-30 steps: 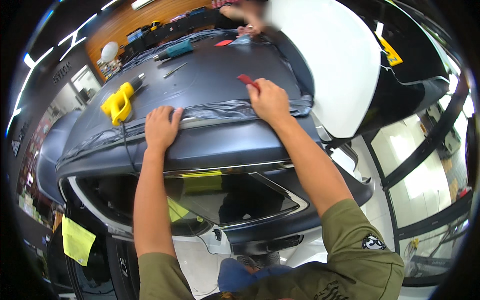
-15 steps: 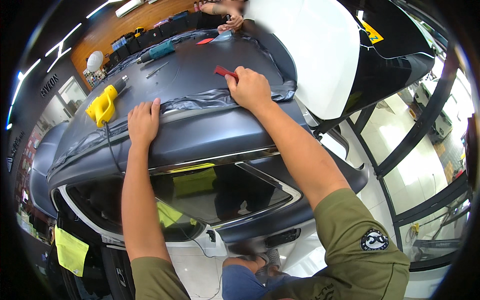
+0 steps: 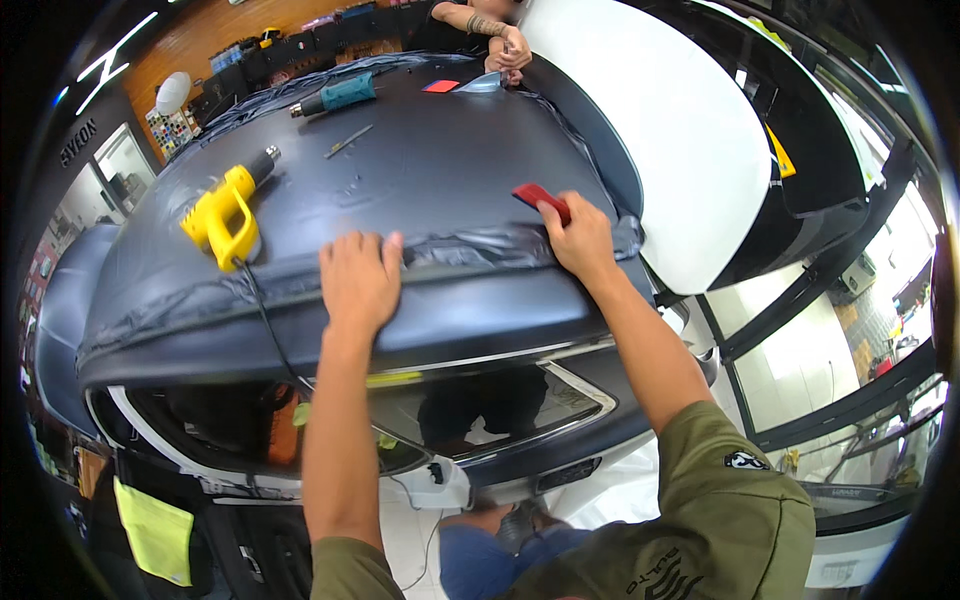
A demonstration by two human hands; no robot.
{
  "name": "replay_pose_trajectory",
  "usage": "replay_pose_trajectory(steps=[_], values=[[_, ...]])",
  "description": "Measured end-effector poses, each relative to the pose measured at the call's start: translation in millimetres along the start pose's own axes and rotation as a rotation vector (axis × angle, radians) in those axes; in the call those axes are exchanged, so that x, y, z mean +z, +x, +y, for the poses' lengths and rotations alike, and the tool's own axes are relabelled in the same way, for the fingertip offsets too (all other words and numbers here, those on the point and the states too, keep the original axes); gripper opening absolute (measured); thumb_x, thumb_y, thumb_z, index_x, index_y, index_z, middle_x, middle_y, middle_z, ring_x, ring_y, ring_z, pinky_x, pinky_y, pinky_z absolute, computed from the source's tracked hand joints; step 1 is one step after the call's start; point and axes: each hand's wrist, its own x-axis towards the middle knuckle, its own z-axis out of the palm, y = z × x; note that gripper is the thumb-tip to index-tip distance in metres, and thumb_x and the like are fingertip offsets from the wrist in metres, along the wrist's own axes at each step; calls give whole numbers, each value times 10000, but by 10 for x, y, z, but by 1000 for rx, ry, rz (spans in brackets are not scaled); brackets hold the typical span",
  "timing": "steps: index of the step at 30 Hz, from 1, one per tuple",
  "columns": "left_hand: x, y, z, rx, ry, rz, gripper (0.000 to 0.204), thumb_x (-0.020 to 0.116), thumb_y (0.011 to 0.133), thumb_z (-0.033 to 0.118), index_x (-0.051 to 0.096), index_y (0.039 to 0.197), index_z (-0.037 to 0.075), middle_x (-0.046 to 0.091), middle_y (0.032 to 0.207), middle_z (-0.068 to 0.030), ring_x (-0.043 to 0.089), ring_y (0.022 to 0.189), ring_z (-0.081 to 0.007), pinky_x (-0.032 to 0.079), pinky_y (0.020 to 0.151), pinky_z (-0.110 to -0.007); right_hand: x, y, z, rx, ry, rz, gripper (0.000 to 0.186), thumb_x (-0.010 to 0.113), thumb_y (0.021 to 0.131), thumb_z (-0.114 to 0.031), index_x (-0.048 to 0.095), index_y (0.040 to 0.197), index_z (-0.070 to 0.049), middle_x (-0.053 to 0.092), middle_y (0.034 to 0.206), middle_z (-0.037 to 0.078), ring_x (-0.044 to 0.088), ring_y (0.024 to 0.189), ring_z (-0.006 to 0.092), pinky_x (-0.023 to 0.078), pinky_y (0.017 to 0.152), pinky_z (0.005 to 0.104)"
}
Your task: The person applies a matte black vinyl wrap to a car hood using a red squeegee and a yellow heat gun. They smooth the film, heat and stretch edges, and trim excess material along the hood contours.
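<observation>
My right hand [image 3: 583,238] is closed around a red squeegee [image 3: 535,194] near the right end of the car roof [image 3: 450,160]. The roof carries a dark matte film, and its loose edge [image 3: 470,250] lies bunched in folds along the near side. Fingers stretched, my left hand [image 3: 360,280] rests flat on that folded edge and holds nothing. To its left lies a yellow heat gun [image 3: 213,215] with its cable hanging over the side. A slim metal knife or pen-like tool [image 3: 349,141] lies farther back on the film.
A teal heat gun [image 3: 345,92] and a red-and-blue card [image 3: 440,87] lie toward the roof's far side. Another person's hands [image 3: 510,55] are there, beside a bluish blade [image 3: 482,83]. A large white panel [image 3: 640,120] rises at the right. A yellow cloth [image 3: 158,530] hangs lower left.
The view has shifted. Both my hands have slid right along the roof edge, the squeegee still in the right one. The other person's hands have come together.
</observation>
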Motion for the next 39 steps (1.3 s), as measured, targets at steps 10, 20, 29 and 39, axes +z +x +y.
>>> replay_pose_trajectory(steps=[10,20,29,39], values=[[-389,253,-127,31,-176,-278,300,581,959,318,675,946,33,589,902,-137,545,908,-329,389,855,-463,-162,437,-78,651,-24,-348,386,643,955,-366,635,996,18,679,836,237,663,769,410,513,717,440],[-399,621,-326,14,-306,-557,255,632,929,294,670,890,45,607,867,-146,569,829,-335,408,756,-464,790,1210,161,487,61,-501,362,637,928,-324,650,1111,-11,692,976,258,661,922,441,514,831,512],[-120,1359,-822,-89,-247,-496,292,674,916,192,647,1118,-16,628,1063,-218,604,1009,-395,476,886,-454,1601,1640,415,355,168,-277,364,625,929,-278,649,1163,1,695,1024,161,624,1009,353,493,903,440],[1313,2260,-1405,-97,133,-356,416,620,948,218,581,1285,-23,550,1265,-231,517,1165,-412,422,1002,-476,1586,1612,481,320,243,-272,410,661,909,-235,605,1221,25,591,1145,152,518,1081,339,417,975,456]])
